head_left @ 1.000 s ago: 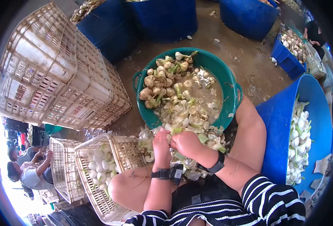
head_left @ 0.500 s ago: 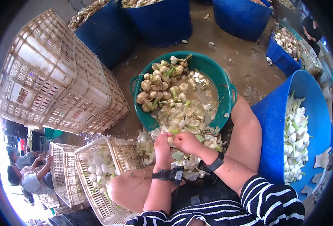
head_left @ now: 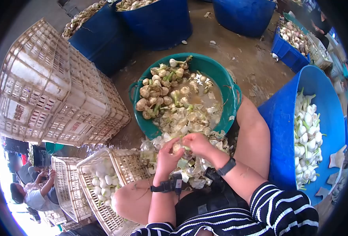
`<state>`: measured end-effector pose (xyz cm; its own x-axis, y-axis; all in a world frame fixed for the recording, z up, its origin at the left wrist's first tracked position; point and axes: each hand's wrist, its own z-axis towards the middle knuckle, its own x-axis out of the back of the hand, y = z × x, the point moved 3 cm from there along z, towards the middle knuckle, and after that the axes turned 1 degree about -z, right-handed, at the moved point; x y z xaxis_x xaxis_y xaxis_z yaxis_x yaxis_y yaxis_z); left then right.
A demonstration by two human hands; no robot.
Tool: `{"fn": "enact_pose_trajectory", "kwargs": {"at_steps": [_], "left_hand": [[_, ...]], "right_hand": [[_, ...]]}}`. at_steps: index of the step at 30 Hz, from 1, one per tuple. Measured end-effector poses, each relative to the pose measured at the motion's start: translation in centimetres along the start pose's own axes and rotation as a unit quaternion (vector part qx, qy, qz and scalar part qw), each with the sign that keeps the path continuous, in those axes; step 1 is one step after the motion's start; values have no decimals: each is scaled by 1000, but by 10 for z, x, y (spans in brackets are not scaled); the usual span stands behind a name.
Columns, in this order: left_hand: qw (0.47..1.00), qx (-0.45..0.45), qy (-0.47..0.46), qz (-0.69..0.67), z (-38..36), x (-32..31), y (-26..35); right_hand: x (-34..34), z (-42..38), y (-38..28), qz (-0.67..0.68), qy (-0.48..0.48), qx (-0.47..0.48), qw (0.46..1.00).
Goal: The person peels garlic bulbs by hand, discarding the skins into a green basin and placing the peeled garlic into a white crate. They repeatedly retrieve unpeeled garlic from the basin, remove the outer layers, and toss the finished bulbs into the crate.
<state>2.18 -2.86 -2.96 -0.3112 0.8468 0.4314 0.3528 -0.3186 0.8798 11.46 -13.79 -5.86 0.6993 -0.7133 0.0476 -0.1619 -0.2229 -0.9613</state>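
Against half a second ago, our whole view has shifted, so most things sit slightly further left in the frame. The largest, the stack of dirty white crates (head_left: 59, 94), fills the upper left. The near blue tub (head_left: 276, 145) stands at the right edge, a pile of white bulbs (head_left: 309, 137) inside it. The green tub (head_left: 231, 86) sits at the centre, with brownish bulbs (head_left: 156, 92) along its left side, murky water at its right and pale peelings (head_left: 185, 120) toward its lower rim. At lower left, the cream basket (head_left: 132, 163) lies tilted beside our bent left knee and holds more white bulbs, blurred at the back.

Our hands meet just below the green tub, in front of loose peelings. Our left hand (head_left: 167, 160) is a little lower and more spread than in the previous picture, and more of the garlic bulb (head_left: 176, 148) shows. That left grip is half curled, with thumb and fingers around the bulb. Our right hand (head_left: 200, 145) comes in from the right, its grip bent inward with fingers close together, touching the bulb's upper right side; we cannot tell whether it pinches anything. Smallest, a bit of green (head_left: 187, 148) shows between the hands.
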Motion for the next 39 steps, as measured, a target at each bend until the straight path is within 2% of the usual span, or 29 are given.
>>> {"fn": "enact_pose_trajectory", "kwargs": {"at_steps": [1,3,5,7,9,10,11,12,13,15,16,17,19,20,21,22,23,24,25,26,28,29,31,33,35,36,37,38,39], "left_hand": [[1000,-1,-3,1,0,-2,0],[993,-105,18,-59,-4,-2,9],[990,-139,14,-1,-5,-2,14],[936,-276,62,208,-7,-6,24],[943,-271,84,175,-8,-15,24],[980,-145,129,-33,-2,-14,9],[957,-10,166,-240,0,-15,-5],[885,141,177,-407,-1,-12,-12],[884,141,181,-407,1,-9,-20],[652,209,170,-708,7,-10,-41],[636,228,157,-720,8,-4,-47],[633,226,164,-722,5,0,-52],[641,143,135,-742,2,5,-56],[685,123,161,-700,1,8,-41],[685,123,158,-700,2,5,-32],[799,105,227,-546,1,7,-25],[880,80,287,-370,0,9,-17],[909,66,306,-275,0,9,-9],[909,65,305,-276,0,7,-4],[915,24,324,-237,-4,7,3],[929,-30,345,-133,-9,6,7],[930,-29,343,-130,-11,5,8],[924,-124,361,-6,-14,6,20],[920,-140,365,0,-12,6,17],[894,8,348,-282,-7,2,1],[894,8,349,-283,-5,3,2],[863,52,335,-374,-3,3,-1],[823,95,317,-461,-2,2,-5],[822,95,319,-462,-1,2,-6]], "right_hand": [[1,4,13,149,-31,-165,975],[9,7,18,197,-37,-172,964],[12,7,16,198,-70,-196,958],[12,2,4,208,-51,-191,958],[9,-2,-2,219,-35,-187,957],[5,-3,-6,237,-45,-96,966],[3,-5,-11,253,-54,-5,966],[2,-21,-37,179,-80,20,980],[1,-29,-39,180,-84,20,980],[4,-47,-49,8,-107,250,962],[13,-49,-49,103,-110,176,973],[25,-47,-53,102,-117,174,972],[57,-35,-56,264,37,122,956],[57,-31,-59,264,38,122,956],[54,-28,-67,-76,61,183,978],[48,-27,-73,-407,76,219,883],[40,-21,-64,-474,25,252,844],[32,-20,-65,-385,60,253,886],[23,-19,-67,-292,91,252,918],[14,-17,-74,-292,90,250,919],[-1,-15,-80,-198,9,101,975],[-8,-14,-79,-195,9,99,976],[-14,-11,-77,-248,81,150,954],[-12,-5,-67,-234,64,148,959],[-5,-1,-50,-266,44,137,953],[2,1,-41,-246,45,100,963],[9,3,-27,-247,44,100,963],[15,3,-23,-278,77,103,952],[18,4,-20,-309,109,107,939]]}}
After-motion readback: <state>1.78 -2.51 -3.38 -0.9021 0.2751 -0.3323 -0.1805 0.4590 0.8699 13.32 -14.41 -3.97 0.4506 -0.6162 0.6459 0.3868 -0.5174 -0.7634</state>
